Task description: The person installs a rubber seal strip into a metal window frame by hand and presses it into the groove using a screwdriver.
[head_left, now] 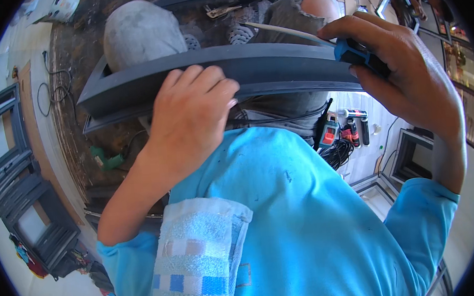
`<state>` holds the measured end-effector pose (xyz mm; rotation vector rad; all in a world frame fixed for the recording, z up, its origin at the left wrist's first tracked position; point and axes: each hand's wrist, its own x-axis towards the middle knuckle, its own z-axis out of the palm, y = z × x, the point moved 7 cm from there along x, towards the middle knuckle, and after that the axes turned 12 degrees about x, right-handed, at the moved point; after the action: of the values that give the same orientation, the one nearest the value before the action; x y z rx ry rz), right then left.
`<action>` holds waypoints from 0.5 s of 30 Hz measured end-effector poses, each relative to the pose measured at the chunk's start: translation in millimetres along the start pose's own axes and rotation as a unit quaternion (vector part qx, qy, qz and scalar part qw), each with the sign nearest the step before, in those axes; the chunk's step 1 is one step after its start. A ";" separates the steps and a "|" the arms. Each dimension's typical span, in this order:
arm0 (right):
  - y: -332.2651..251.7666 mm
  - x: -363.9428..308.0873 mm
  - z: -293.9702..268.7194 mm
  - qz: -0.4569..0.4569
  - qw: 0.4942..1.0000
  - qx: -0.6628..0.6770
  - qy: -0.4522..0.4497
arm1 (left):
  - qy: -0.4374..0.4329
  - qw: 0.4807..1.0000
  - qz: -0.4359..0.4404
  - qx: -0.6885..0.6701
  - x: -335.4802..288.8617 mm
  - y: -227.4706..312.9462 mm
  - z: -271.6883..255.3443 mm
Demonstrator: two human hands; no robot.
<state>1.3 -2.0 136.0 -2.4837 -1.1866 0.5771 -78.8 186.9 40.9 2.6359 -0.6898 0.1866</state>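
A dark grey window or door frame [275, 63] lies across my lap, its near bar running from left to right. My left hand [193, 104] is closed on that bar, with the fingers curled over its upper side. Above the bar's right part, my right hand [407, 62] grips a screwdriver [356, 56] by its blue and black handle. The long pale shaft points left and away, its tip over the frame's opening near my right knee. No contact shows between tip and frame.
Pliers-like metal tool [221, 10] lies on the dark worn table beyond. Power tools [329, 130] and coiled black cable [337, 153] sit right of me; a green tool [106, 158] lies left. Dark frames [14, 147] stand at far left. People work at upper right.
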 end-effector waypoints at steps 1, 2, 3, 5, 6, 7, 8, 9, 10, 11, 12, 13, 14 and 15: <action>6.7 -3.3 -1.7 -0.005 1.000 0.018 0.015 | -0.018 1.000 -0.008 -0.003 -0.7 -5.2 -0.6; 15.3 -8.5 2.3 0.003 1.000 0.016 0.018 | -0.036 0.999 -0.015 -0.006 -0.2 -7.3 -0.3; 24.1 -13.7 3.9 0.010 0.997 0.059 0.041 | -0.047 0.999 -0.025 -0.004 1.8 -5.6 -2.7; 39.9 -24.3 2.8 0.076 0.990 0.108 0.049 | -0.057 0.998 -0.030 -0.007 6.7 3.9 -0.4; 51.6 -31.5 8.0 0.072 0.983 0.154 0.076 | -0.068 0.997 -0.042 -0.004 11.0 7.0 3.3; 58.9 -36.8 11.2 0.080 0.976 0.179 0.090 | -0.069 0.997 -0.038 -0.008 16.8 11.4 7.2; 64.9 -41.3 13.8 0.088 0.969 0.204 0.104 | -0.067 0.997 -0.029 -0.011 21.5 16.8 12.2; 68.7 -50.5 14.4 0.119 0.965 0.202 0.119 | -0.067 0.998 -0.015 -0.007 26.7 26.0 18.2; 71.7 -54.2 14.7 0.140 0.958 0.215 0.126 | -0.067 0.998 -0.003 0.000 31.7 32.7 21.1; 76.1 -58.1 16.1 0.133 0.951 0.232 0.156 | -0.081 0.996 0.012 0.022 36.4 41.1 23.8; 80.7 -66.0 18.3 0.132 0.942 0.244 0.190 | -0.093 0.994 0.036 0.038 42.7 49.2 26.3; 87.2 -70.4 24.5 0.149 0.921 0.289 0.213 | -0.090 0.994 0.051 0.043 47.9 54.0 28.2; 92.9 -73.4 32.4 0.164 0.898 0.332 0.237 | -0.087 0.993 0.066 0.048 51.2 59.2 29.3; 97.0 -82.2 32.7 0.139 0.867 0.378 0.294 | -0.082 0.992 0.082 0.045 57.6 66.6 32.5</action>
<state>2.2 -121.5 81.5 -1.9065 -0.2705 0.2338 -60.9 95.1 47.9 2.7012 -0.9747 0.0473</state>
